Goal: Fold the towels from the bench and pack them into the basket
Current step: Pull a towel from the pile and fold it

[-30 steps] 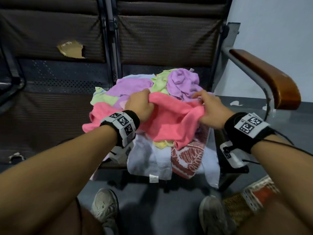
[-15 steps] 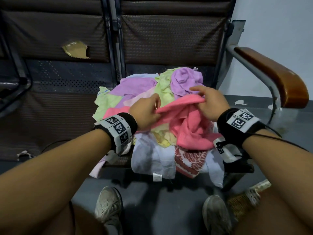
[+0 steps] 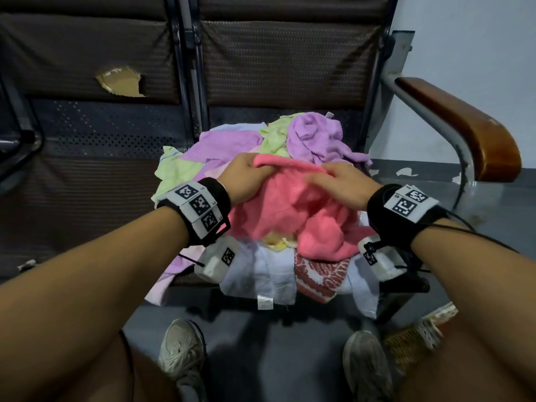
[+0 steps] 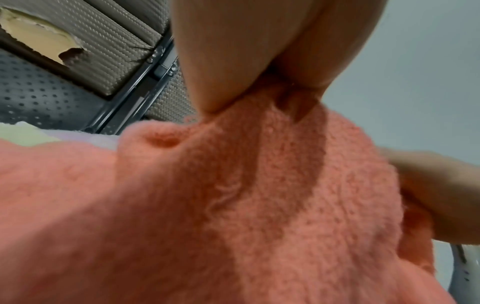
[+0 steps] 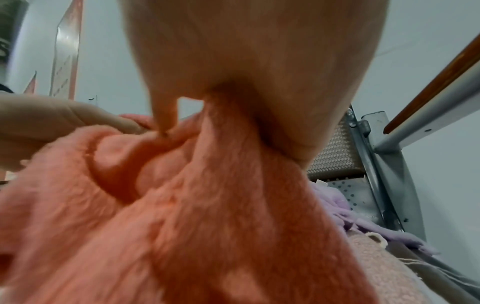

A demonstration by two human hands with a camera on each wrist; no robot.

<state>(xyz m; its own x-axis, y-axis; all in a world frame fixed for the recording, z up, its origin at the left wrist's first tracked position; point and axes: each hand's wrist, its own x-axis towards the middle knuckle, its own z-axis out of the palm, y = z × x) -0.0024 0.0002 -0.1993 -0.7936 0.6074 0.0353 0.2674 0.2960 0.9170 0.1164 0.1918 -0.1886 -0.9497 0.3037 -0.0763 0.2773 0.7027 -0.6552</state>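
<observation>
Now both hands, left hand (image 3: 246, 181) and right hand (image 3: 345, 184), pinch the rumpled pink towel (image 3: 293, 216).

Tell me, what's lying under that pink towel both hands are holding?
Under the pink towel show a yellow cloth, a white towel and a red-and-white patterned one, hanging over the bench edge. Whatever lies directly beneath its middle is covered.
</observation>
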